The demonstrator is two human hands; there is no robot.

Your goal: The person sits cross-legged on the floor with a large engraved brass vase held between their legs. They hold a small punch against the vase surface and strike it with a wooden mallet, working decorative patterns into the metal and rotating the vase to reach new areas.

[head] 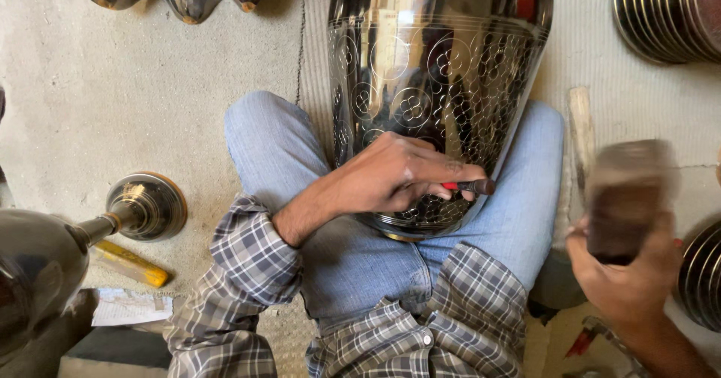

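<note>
Against the engraved metal vase [435, 70], left hand [398, 175] holds a chisel [469, 187].

One item noted: a white sheet of paper [131, 308], rectangular and slightly crumpled, lies flat on the floor just beside the yellow bar [134, 264]. No packages, signs or screens.

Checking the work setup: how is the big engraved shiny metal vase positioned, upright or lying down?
Lying down: the engraved metal vase lies lengthwise between the jeans-clad legs, its narrow end under the left hand.
</note>
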